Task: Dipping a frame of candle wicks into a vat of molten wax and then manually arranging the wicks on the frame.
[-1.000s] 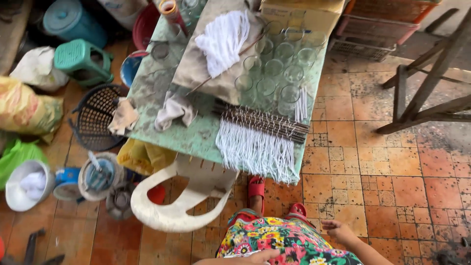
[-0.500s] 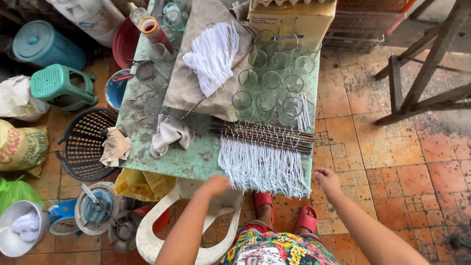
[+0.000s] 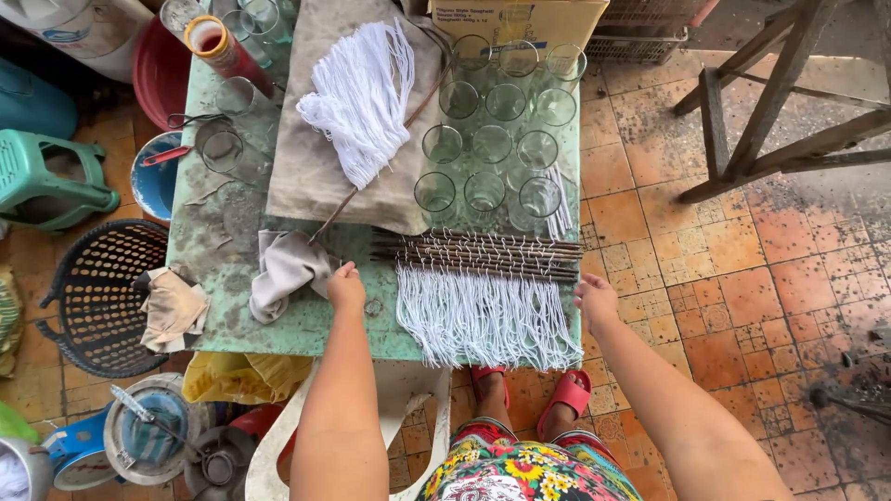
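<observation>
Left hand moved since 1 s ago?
Yes. The left hand has come up from the lap to the green table, beside the grey cloth.

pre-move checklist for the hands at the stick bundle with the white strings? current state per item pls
1. Left hand at the left end of the stick bundle: ok, beside it; contact cannot tell.
2. Right hand at the right end: ok, at the table edge; grip cannot tell.
3. White strings hang free over the table's front edge: ok.
4. Glasses just behind the sticks: not ok, very close.
5. Grey cloth beside the left hand: cannot tell if it touches.
</observation>
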